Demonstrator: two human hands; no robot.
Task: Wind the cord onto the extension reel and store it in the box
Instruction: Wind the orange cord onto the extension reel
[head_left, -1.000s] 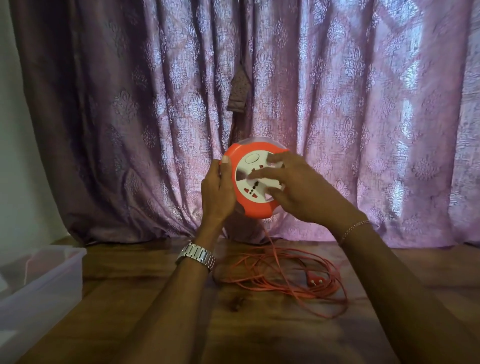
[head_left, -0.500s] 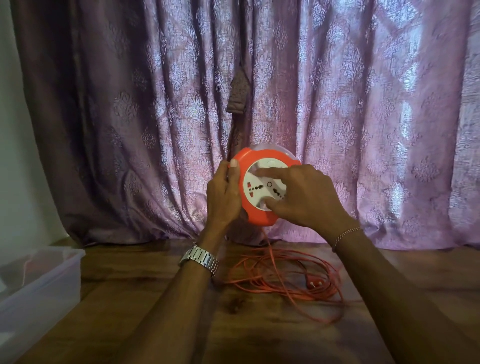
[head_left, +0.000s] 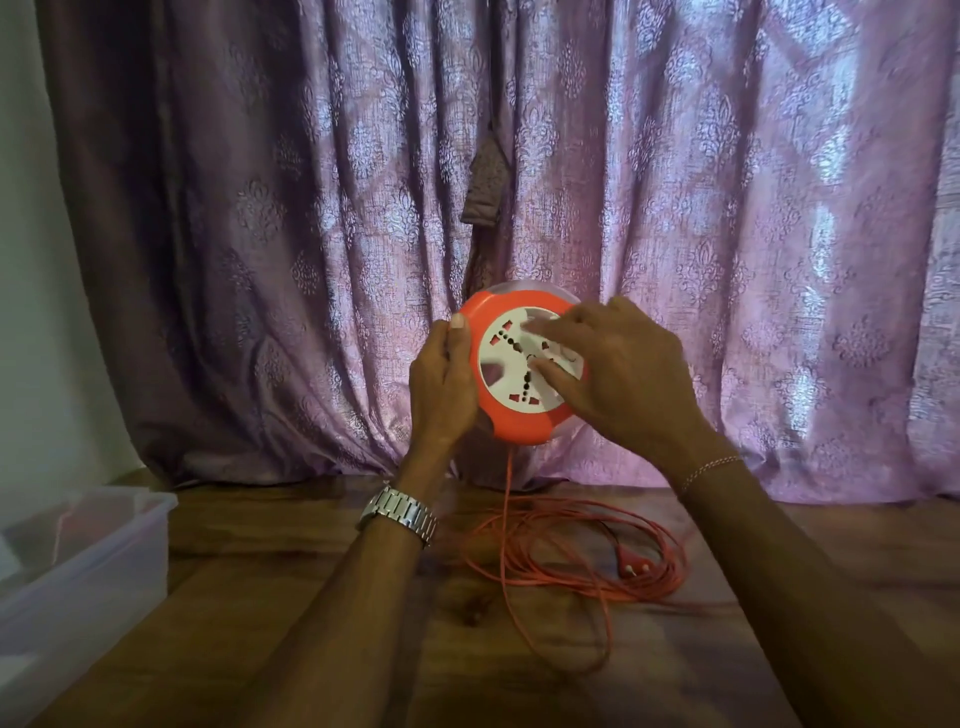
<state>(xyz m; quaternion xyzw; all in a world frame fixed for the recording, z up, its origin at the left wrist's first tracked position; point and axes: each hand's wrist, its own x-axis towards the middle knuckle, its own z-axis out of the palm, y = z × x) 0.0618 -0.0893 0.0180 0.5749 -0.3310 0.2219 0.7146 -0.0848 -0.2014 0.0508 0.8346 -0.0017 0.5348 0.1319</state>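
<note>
My left hand (head_left: 441, 379) grips the orange reel (head_left: 519, 415) – right fingers (head_left: 545, 327) press its white dial; most cord (head_left: 571, 561) lies unwound, box (head_left: 78, 561) waiting.

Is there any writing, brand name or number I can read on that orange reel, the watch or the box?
No text can be read.
Extension reel: the white face shows only socket holes and red marks, no legible words.
Watch: only the metal band shows, no dial.
Box: no label in view.
Plug: too small to tell.
</note>
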